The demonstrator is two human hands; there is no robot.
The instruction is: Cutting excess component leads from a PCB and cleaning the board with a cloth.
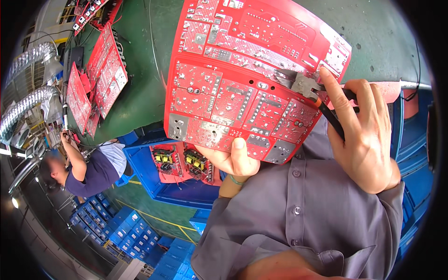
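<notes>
A large red circuit board (pixel 261 88), its solder side facing up, fills the upper middle of the view. My left hand (pixel 238 158) grips its near edge, the thumb on top and the other fingers hidden underneath. In my right hand (pixel 364 135) is a pair of cutting pliers (pixel 305 86) with black and orange handles. The jaws of the pliers lie over the board's right half, by a row of solder joints. My right index finger stretches along toward the board's right edge.
A blue crate (pixel 144 163) with several populated circuit boards (pixel 198 161) stands below the held board. More red boards (pixel 107 70) lean together on the green bench (pixel 144 98) at left. A co-worker (pixel 95 172) works beyond, near silver ducts (pixel 28 105). Blue bins (pixel 413 154) are at right.
</notes>
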